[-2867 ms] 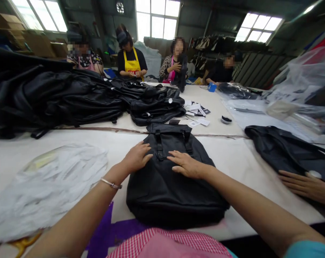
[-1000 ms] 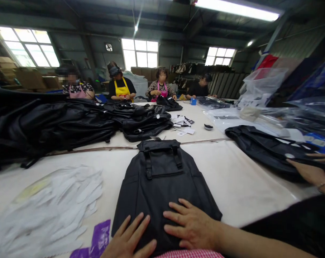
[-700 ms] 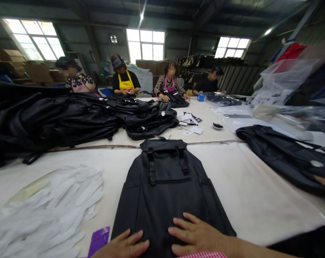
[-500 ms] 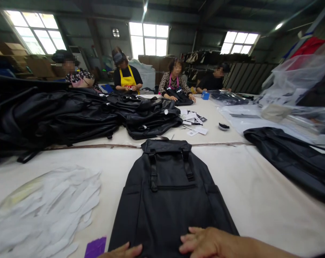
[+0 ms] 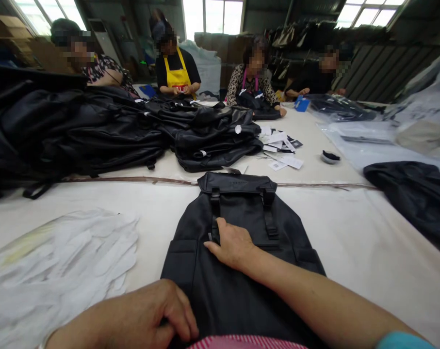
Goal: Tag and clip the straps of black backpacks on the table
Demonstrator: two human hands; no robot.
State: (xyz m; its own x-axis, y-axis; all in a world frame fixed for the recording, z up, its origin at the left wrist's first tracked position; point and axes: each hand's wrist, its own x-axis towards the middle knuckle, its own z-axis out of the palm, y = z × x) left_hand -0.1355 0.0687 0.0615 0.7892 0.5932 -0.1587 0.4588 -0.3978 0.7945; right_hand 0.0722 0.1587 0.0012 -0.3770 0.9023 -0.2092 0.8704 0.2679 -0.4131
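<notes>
A black backpack [image 5: 227, 295] lies front side up on the white table, its flap at the far end. Two buckled straps hang from the flap over a zipped front pocket. My right hand [image 5: 234, 242] rests on the front by the left strap [image 5: 215, 206], thumb and forefinger spread apart; its other fingers are mostly hidden. Low on the bag's left side, my left hand [image 5: 172, 312] is closed, fingers curled against the backpack near its bottom edge. The exact grip there is partly hidden. Pink striped cloth [image 5: 241, 341] covers part of the bag's near end.
A heap of black bags [image 5: 77, 131] fills the far left. White thin pieces [image 5: 67, 261] lie at near left. Paper tags [image 5: 283, 145] and a small dish [image 5: 329, 156] sit beyond the backpack. Another black bag [image 5: 412, 194] is at right. Several co-workers stand across the table.
My right hand has moved up the backpack to the left strap. My left hand has come further into view and curled at the bag's lower left. The view has tilted down.
</notes>
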